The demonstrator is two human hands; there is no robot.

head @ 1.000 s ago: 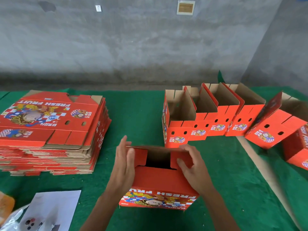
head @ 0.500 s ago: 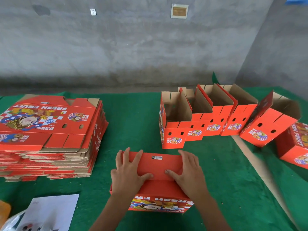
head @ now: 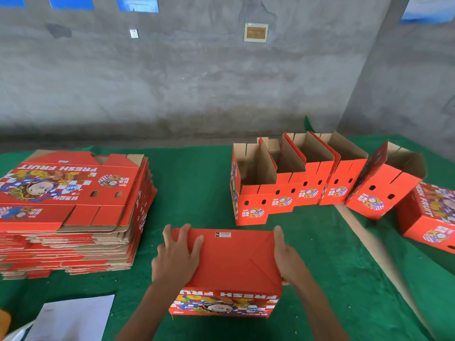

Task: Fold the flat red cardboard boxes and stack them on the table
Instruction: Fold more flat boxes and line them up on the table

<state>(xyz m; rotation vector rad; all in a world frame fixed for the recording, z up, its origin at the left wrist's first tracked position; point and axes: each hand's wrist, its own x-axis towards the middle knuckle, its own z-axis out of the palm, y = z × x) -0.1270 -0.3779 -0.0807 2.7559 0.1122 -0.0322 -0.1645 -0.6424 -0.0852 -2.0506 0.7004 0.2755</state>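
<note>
The box (head: 229,264) is sitting bottom-up on the green surface (head: 197,188), just in front of the person, between the flat stack (head: 71,207) on the left and the row of folded boxes (head: 302,183) on the right. The left hand (head: 178,254) is lying flat on the closed bottom panel with its fingers spread. The right hand (head: 286,254) is pressing against the box's right edge with straight fingers, the thumb side hidden behind the wall.

The step in hand looks like seating the bottom flaps. To do it well, the left palm should be bearing evenly over the diagonal seams, so that the flaps lock rather than spring back. The right hand should be bracing the wall, keeping the corners square. Pressing too hard in the middle could be caving the panel in. Once the bottom is holding, the box needs turning upright and setting beside the row.
</note>
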